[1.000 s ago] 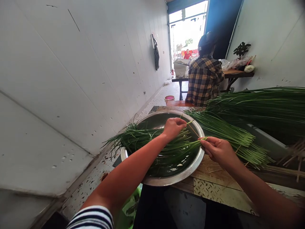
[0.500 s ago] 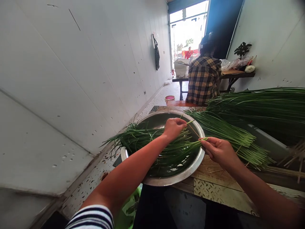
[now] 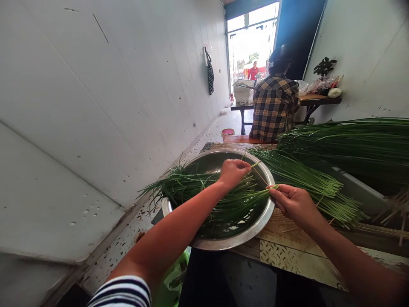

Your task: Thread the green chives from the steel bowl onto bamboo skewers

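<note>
Over a wide metal basin [image 3: 265,228], my left hand [image 3: 234,172] is closed in a pinch on a green chive stalk [image 3: 254,164], whose pale end pokes out past the fingertips. By the basin's right rim, my right hand [image 3: 292,200] pinches the stem ends of several chives [image 3: 255,195]; their leaves trail left into the basin. A thin brownish strand [image 3: 260,175] runs between the two hands. Loose green chives [image 3: 185,187] fill the basin's left part and hang over its rim. Right of the basin lie chive bundles [image 3: 306,175], stems toward the right.
More long greens [image 3: 351,138] are heaped at the right above a grey container [image 3: 359,181]. Dry straw-like strands [image 3: 399,209] lie at the right edge. A person in a plaid shirt [image 3: 275,106] sits ahead, facing away. A green plastic bag [image 3: 175,277] is below the basin.
Both hands keep nearly the same place and grip. In the doorway, a distant person in red looks more upright, and the seated person has shifted slightly right.
</note>
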`<state>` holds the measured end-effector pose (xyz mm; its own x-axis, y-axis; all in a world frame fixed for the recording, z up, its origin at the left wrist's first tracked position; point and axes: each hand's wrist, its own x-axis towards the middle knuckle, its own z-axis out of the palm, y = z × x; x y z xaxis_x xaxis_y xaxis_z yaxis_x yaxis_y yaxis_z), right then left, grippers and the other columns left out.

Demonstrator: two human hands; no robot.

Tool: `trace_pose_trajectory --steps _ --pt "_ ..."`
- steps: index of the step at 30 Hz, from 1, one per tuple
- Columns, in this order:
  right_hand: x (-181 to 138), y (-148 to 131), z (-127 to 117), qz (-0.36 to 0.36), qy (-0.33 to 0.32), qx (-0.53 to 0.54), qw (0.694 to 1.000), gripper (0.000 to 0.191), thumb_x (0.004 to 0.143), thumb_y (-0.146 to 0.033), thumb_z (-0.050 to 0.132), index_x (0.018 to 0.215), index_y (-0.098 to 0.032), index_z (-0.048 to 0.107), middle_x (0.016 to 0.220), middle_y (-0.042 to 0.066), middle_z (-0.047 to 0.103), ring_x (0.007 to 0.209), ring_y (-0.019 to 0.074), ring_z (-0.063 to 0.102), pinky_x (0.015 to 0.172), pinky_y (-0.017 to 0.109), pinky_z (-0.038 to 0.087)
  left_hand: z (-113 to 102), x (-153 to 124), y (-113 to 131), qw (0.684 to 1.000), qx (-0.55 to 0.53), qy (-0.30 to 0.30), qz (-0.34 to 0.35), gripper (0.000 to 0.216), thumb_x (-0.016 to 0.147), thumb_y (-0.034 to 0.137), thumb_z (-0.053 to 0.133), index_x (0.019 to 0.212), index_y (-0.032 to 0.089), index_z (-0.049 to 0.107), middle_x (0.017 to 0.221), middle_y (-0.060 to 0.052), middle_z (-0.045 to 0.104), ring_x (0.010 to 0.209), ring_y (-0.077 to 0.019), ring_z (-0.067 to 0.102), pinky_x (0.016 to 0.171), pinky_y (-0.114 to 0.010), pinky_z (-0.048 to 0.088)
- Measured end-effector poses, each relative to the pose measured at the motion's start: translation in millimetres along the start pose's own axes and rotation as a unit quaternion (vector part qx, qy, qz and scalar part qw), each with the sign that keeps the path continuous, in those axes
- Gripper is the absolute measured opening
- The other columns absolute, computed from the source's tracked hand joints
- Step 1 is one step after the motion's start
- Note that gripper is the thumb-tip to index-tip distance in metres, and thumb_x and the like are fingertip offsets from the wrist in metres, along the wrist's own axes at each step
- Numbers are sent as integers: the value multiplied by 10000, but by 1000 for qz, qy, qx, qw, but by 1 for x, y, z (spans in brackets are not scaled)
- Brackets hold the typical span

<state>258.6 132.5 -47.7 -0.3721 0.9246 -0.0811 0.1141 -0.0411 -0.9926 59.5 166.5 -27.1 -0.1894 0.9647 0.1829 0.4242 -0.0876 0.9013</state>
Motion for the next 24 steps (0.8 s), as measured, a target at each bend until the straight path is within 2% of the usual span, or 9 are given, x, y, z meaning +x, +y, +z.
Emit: trace_pose_trajectory --steps 13,16,21,22,24 --pt "-2 0 2 -11 8 17 1000 377 788 -502 619 883 -138 628 437 -90 333 414 41 231 415 212 146 2 -5 -2 1000 6 -17 -13 179 683 234 697 814 128 755 755 -61 728 683 -142 623 692 -258 487" --pt "-1 -1 3 -11 8 24 1000 353 790 -494 620 841 -144 613 438 -88 341 412 37 229 408 210 145 7 -15 6 997 21 -72 3 154 695 222 685 804 146 762 780 -54 733 718 -147 633 707 -250 491" --pt "-1 -2 2 -27 12 25 999 353 783 -503 623 753 -153 584 438 -88 337 409 32 232 398 200 152 1 -23 30 970 49 -232 41 169 707 239 677 827 161 768 776 -32 731 713 -138 630 727 -244 495" --pt "-1 -2 2 -27 14 21 999 356 778 -503 627 734 -153 579 439 -86 345 408 31 237 396 200 155 -3 -19 31 968 66 -237 47 177 722 247 665 839 164 767 784 -33 731 720 -140 630 730 -248 495" --pt "-1 -2 2 -21 19 12 1000 364 763 -505 637 701 -152 571 433 -80 364 403 31 249 393 200 157 -10 -9 25 973 134 -179 59 184 756 236 625 856 169 766 806 -39 729 744 -146 629 757 -259 490"
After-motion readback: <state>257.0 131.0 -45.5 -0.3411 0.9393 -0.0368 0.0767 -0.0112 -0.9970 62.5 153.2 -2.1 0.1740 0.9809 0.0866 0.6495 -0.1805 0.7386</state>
